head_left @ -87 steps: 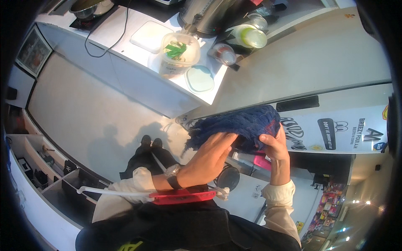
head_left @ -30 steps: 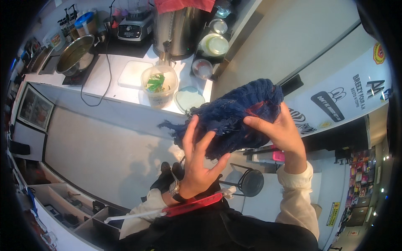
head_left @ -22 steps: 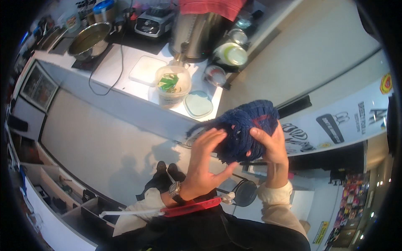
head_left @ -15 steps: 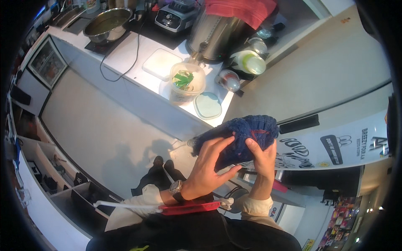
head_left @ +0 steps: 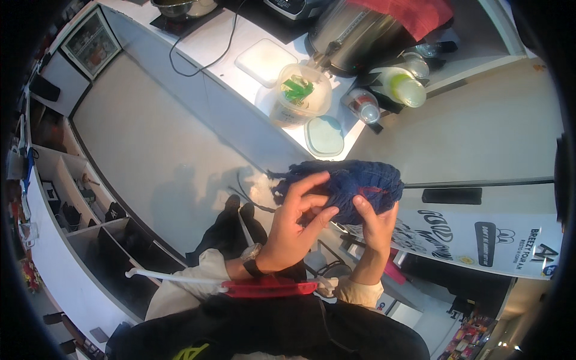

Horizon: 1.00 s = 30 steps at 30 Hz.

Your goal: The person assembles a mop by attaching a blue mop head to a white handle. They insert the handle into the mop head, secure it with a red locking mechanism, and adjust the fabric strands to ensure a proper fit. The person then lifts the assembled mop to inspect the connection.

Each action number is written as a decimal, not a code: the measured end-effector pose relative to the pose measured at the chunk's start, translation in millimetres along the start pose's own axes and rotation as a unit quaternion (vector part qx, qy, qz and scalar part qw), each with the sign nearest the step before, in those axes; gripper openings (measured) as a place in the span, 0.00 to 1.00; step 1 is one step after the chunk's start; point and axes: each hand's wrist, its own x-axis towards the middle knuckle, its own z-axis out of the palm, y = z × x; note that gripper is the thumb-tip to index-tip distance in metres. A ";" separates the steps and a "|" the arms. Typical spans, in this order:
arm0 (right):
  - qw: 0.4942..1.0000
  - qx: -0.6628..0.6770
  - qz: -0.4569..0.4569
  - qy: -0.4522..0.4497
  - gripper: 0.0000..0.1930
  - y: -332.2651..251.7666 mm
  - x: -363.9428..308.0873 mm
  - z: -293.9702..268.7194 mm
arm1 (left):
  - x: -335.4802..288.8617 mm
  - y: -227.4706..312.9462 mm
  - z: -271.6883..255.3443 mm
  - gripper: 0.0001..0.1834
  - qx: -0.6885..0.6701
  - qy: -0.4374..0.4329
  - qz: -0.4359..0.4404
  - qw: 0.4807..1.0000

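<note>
A dark blue bundle of rolled, crinkled cloth [head_left: 360,174], with a reddish patch on its front, is held up between my hands. My right hand [head_left: 375,231] grips its right end, thumb on the front and the other fingers mostly hidden behind. Against its left part rests my left hand [head_left: 294,225], fingers bent onto the cloth and thumb pointing right. Thin dark cords [head_left: 249,195] trail from the frayed left end. On my left wrist is a watch [head_left: 253,265]. Across my waist lies a red piece [head_left: 270,287] joined to a white strip.
Ahead, a white counter [head_left: 222,99] holds a clear tub [head_left: 298,114] with green scraps, a pale lid [head_left: 324,136], a white board [head_left: 266,62], plastic cups [head_left: 363,107] and a large metal urn [head_left: 360,45]. Open shelving [head_left: 90,198] stands left; a printed white panel [head_left: 480,234] stands right.
The view has shifted, so the counter sits higher and farther right. The bundle appears flatter, and dark cords now show beyond its left end. Both hands stay on it.
</note>
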 end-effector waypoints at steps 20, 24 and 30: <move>0.984 0.157 0.016 -0.079 0.35 63.5 -12.9 -12.9 | -21.7 17.7 -43.1 0.17 0.423 -0.193 0.016 0.885; 0.982 0.146 0.087 0.077 0.31 61.6 -22.3 -3.4 | -24.5 20.5 -69.4 0.17 0.440 -0.353 -0.149 0.812; 0.976 0.184 0.055 0.099 0.24 48.2 -44.0 -1.0 | -83.0 -5.2 -170.1 0.23 -0.005 -0.286 -0.248 0.925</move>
